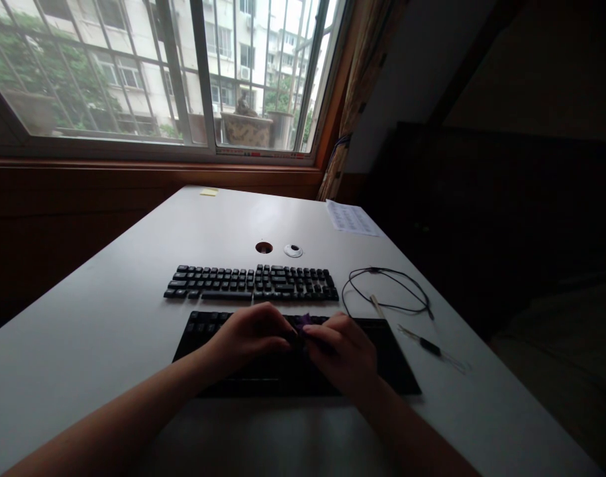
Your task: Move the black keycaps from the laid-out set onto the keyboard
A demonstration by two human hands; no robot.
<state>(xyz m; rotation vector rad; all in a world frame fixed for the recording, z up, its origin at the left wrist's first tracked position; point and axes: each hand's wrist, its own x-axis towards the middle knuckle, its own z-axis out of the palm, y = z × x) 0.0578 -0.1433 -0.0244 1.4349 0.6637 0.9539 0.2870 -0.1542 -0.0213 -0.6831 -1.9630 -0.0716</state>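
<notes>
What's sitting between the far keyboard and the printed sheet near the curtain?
In the head view, only bare white desk lies between the far keyboard and the printed sheet; the white cap and round desk hole sit left of that stretch.

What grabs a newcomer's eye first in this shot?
Both hands, left hand and right hand, meet over the near keyboard, pinching a small purple thing. Behind it lies a second keyboard. A looped black cable sits to the right on the white desk.
</notes>
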